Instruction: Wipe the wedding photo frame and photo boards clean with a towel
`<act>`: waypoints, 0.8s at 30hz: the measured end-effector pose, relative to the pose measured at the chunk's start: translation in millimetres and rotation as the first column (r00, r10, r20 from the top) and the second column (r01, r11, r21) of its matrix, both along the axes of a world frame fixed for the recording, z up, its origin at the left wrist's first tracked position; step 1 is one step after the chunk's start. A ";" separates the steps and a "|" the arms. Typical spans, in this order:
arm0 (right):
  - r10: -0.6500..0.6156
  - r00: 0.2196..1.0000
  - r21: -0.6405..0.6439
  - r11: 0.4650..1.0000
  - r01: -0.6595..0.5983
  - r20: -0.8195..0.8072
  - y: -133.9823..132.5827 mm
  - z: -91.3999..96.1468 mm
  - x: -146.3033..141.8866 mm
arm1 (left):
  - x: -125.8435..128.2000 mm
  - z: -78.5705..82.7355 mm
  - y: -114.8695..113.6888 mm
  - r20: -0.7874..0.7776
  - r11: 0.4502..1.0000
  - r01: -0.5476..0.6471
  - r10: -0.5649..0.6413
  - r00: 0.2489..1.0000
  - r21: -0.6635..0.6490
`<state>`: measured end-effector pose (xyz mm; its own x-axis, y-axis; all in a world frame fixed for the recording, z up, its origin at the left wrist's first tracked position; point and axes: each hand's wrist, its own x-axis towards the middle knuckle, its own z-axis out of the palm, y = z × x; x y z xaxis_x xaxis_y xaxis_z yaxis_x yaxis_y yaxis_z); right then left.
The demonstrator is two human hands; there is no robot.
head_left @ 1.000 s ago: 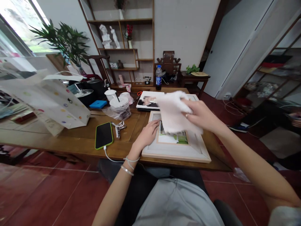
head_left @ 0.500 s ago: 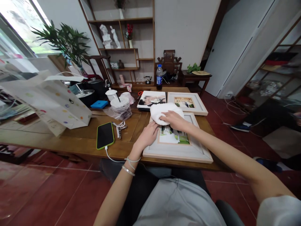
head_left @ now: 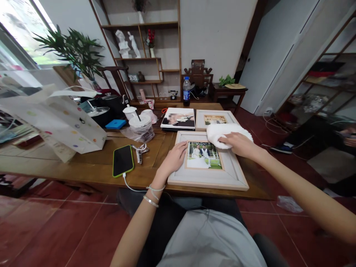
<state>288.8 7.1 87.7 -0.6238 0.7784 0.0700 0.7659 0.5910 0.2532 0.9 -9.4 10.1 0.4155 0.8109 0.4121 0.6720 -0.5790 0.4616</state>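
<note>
A wooden picture frame (head_left: 236, 180) with a pale wide mat lies flat at the table's near edge, a photo of two people on a lawn in its middle. My left hand (head_left: 174, 157) rests flat on the frame's left side, fingers stretched towards the photo. My right hand (head_left: 239, 144) grips a white fluffy cloth (head_left: 222, 130) over the frame's upper right corner. The cloth covers that corner and part of a second picture frame (head_left: 199, 116) lying behind.
Left of the frames are a charging phone (head_left: 123, 161), a silver clamp-like object (head_left: 141, 151), a lidded cup with a straw (head_left: 139, 122) and a paper bag (head_left: 83, 137). Behind stand a photo book (head_left: 178, 118) and a bottle (head_left: 186, 92). Another person's hand (head_left: 349, 137) shows at far right.
My right hand has moved the cloth rightward, from the top left of the near frame to its upper right corner, uncovering the photo. My left hand stays on the frame's left side.
</note>
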 end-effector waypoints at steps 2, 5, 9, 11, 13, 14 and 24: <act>-0.039 0.999 0.024 0.999 0.038 0.015 -4.6 -0.7 2.8 | 0.3 -0.2 0.3 0.010 1.000 0.005 -0.005 1.000 0.010; -0.092 0.995 0.055 0.994 0.090 0.035 -13.6 -3.4 -10.7 | 0.6 -1.3 1.0 0.015 1.000 0.005 -0.006 1.000 0.012; -0.088 0.995 0.009 0.996 0.088 0.041 -33.8 -5.8 -53.8 | 0.7 -2.2 1.6 0.012 1.000 0.003 -0.004 1.000 0.010; -0.024 1.000 -0.042 0.999 0.025 0.019 -48.0 -5.2 -76.6 | 0.4 -1.6 1.5 0.020 1.000 0.014 -0.014 1.000 0.019; 0.060 0.998 -0.094 0.994 -0.061 -0.018 -63.3 -4.1 -94.1 | 0.2 0.0 0.9 0.028 0.999 0.034 -0.034 0.999 0.027; 0.099 0.994 -0.119 0.988 -0.103 -0.035 -70.6 -3.7 -99.8 | 0.1 0.9 0.6 0.029 0.999 0.044 -0.045 0.999 0.025; 0.019 1.000 -0.066 0.998 -0.020 -0.019 -66.4 -11.7 -65.0 | 0.3 0.9 -0.1 0.027 1.000 0.010 -0.010 1.000 0.021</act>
<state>223.8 -59.4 76.0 -0.6380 0.7694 0.0303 0.7581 0.6208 0.1994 1.1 -9.5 11.0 0.4123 0.7978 0.4398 0.6536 -0.5954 0.4673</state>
